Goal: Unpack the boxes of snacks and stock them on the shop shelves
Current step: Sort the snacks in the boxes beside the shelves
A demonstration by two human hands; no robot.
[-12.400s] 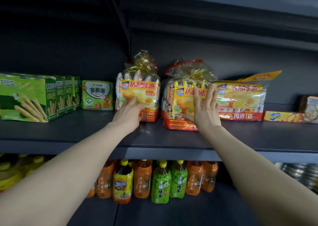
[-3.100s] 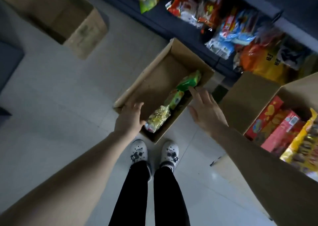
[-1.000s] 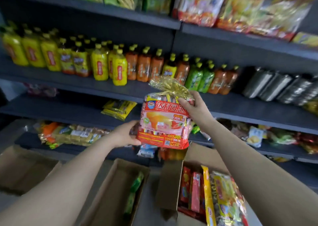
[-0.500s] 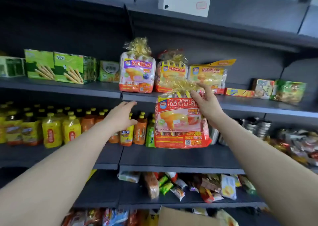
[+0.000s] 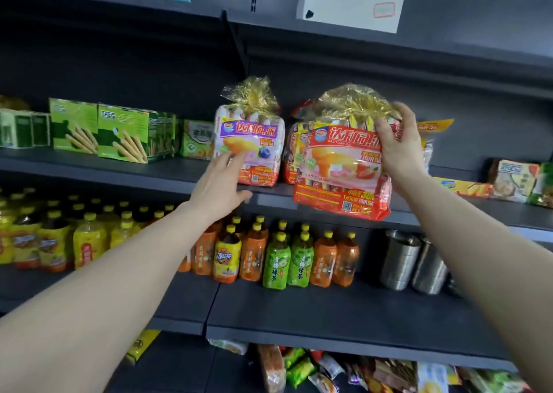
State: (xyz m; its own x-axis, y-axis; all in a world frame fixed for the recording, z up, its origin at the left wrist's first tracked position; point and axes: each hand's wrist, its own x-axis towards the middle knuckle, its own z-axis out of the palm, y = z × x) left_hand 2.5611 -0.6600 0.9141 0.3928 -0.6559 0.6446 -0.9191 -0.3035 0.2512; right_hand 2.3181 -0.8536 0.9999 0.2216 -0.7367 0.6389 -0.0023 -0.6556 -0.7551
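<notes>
Dark grey shop shelves (image 5: pixel 149 174) fill the view, with a white sheet of paper (image 5: pixel 353 0) fixed to the panel above.

At right, the right hand (image 5: pixel 398 147) grips a red bag of snack cakes (image 5: pixel 341 171) by its upper right corner. The thumb lies on the printed front and the fingers curl over the top, beside the gathered gold wrap. The bag hangs in the air, slightly tilted, in front of the shelf edge, with its bottom edge below the shelf lip.

The left hand (image 5: pixel 218 183) reaches toward a purple bag (image 5: pixel 251 141) standing upright on the shelf. Its fingers (image 5: pixel 236 159) are straight and slightly apart, with the tips against the lower left front of that bag. Whether they press on it cannot be told. The red bag is just right of the purple one, well clear of the left fingers.

Yellow bags (image 5: pixel 294 150) behind the red bag are mostly hidden by it. Green boxes (image 5: pixel 119 132) of biscuit sticks stand far left on the same shelf. Tea bottles (image 5: pixel 275 258) and steel cups (image 5: pixel 401 261) line the shelf below. Mixed snack packets (image 5: pixel 299 365) on the lowest shelf are cut off by the frame and hard to make out.
</notes>
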